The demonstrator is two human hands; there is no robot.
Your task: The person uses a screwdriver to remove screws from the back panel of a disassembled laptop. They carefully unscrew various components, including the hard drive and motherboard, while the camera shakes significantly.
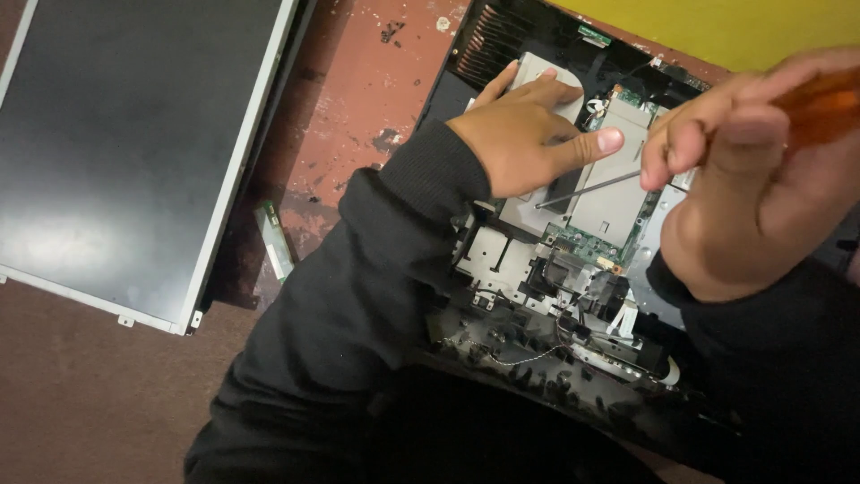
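Note:
An opened laptop chassis [555,296] lies before me with its circuit board, metal shields and wires bare. My left hand [524,130] rests flat on a grey metal plate [618,193] inside it, thumb stretched to the right. My right hand [743,170] grips a screwdriver by its orange handle [820,103]. The thin metal shaft [587,190] slants down-left, and its tip sits near the plate just under my left hand. Both arms wear black sleeves.
A detached flat screen panel [134,152] with a metal frame lies at the left on the worn reddish floor [349,116]. A small narrow green board [276,240] lies beside its corner. A yellow surface [743,27] shows at the top right.

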